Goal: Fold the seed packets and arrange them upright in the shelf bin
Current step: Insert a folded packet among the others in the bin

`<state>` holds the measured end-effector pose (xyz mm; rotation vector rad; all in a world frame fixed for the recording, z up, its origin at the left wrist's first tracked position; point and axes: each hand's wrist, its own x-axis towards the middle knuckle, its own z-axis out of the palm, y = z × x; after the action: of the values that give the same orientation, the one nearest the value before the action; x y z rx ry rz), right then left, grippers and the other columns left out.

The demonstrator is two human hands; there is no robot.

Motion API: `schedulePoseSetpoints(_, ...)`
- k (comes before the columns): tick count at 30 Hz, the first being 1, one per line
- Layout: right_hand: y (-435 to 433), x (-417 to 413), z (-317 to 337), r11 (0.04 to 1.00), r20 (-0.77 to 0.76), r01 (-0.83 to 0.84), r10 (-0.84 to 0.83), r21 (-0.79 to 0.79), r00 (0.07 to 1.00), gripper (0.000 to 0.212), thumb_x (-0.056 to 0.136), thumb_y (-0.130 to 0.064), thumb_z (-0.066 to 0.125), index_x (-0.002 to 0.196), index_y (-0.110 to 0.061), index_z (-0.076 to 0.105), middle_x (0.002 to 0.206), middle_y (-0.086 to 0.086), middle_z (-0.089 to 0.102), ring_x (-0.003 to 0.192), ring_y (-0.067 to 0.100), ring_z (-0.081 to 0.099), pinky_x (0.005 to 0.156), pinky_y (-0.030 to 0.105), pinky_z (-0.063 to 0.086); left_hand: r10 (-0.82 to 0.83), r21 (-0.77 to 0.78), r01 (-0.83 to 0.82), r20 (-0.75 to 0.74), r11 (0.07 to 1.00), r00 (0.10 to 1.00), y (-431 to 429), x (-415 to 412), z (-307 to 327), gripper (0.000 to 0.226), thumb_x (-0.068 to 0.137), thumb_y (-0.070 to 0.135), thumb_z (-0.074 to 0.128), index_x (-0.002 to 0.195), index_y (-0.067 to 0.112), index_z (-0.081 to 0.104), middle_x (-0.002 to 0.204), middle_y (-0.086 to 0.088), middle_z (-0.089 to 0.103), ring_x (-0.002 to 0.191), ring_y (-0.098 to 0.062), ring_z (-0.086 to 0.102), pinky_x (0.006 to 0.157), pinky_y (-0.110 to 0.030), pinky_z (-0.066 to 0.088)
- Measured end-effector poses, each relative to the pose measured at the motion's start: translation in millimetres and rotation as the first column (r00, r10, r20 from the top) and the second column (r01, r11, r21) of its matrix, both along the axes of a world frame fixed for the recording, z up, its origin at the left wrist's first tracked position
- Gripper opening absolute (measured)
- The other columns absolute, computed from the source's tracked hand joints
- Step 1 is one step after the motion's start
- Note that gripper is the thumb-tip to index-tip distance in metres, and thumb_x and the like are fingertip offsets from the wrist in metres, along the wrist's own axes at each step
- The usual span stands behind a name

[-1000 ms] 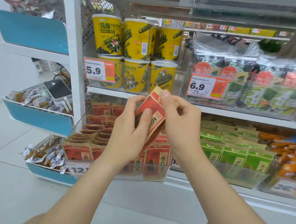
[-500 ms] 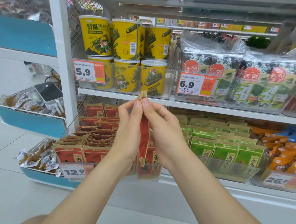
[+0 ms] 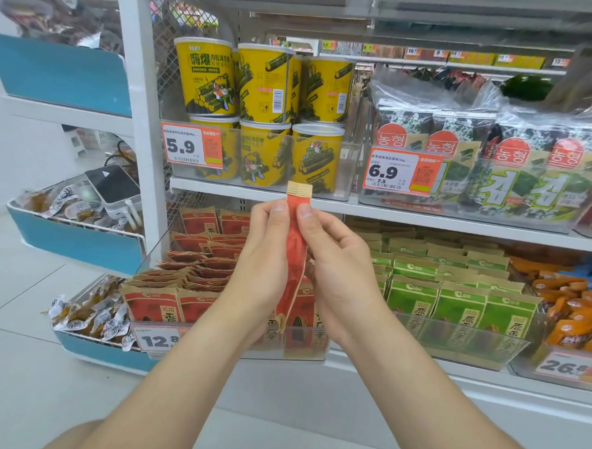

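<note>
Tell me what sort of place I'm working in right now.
Probably a convenience store snack aisle: printed price tags on the bins, stacked identical yellow tubs, and a clear bin of red seed packets like the held packet pinched by the left hand and right hand.

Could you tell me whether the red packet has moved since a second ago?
Yes: the red packet turned from tilted to nearly upright, judged against the shelf edge.

Above and behind the left grip and right grip on the packet: shelf edge and yellow cans obstruct. Below and behind: clear bin, packed left of the grips with red packets. To the right, green packets fill the row. Open air on the person's side.
</note>
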<state>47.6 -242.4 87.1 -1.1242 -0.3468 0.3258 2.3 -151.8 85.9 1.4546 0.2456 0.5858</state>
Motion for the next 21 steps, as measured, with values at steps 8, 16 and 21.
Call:
schedulePoseSetpoints(8,-11,2,2,0.876,0.251,-0.201,0.334,-0.439,0.908,0.045,0.104,-0.023,0.07,0.139,-0.049,0.066,0.125,-0.009,0.075,0.114,0.011,0.073,0.099,0.033,0.06,-0.07,-0.498,0.08,0.04,0.864,0.997,25,4,5,0.057,0.107,0.064,0.047,0.133,0.015,0.061,0.095,-0.007,0.068,0.075,-0.019,0.075,0.066,-0.034,0.06)
schedulePoseSetpoints(16,-16,7,-1,0.945,0.192,-0.101,0.166,-0.311,0.967,0.035,0.102,-0.041,0.069,0.12,-0.011,0.062,0.113,0.017,0.078,0.103,0.037,0.078,0.093,0.059,0.063,-0.26,-0.256,0.283,0.121,0.924,0.958,41,-1,7,0.023,0.101,0.022,0.068,0.124,0.022,0.068,0.088,0.006,0.067,0.076,-0.012,0.064,0.074,-0.032,0.049)
schedulePoseSetpoints(21,-18,6,0,0.945,0.177,-0.174,0.228,-0.277,0.957,0.026,0.109,-0.029,0.061,0.104,-0.005,0.069,0.101,0.024,0.076,0.093,0.039,0.075,0.094,0.056,0.063,-0.341,-0.124,0.355,0.124,0.927,0.932,51,-9,3,0.062,0.091,0.008,0.082,0.149,0.018,0.06,0.101,-0.001,0.072,0.097,-0.022,0.07,0.089,-0.038,0.06)
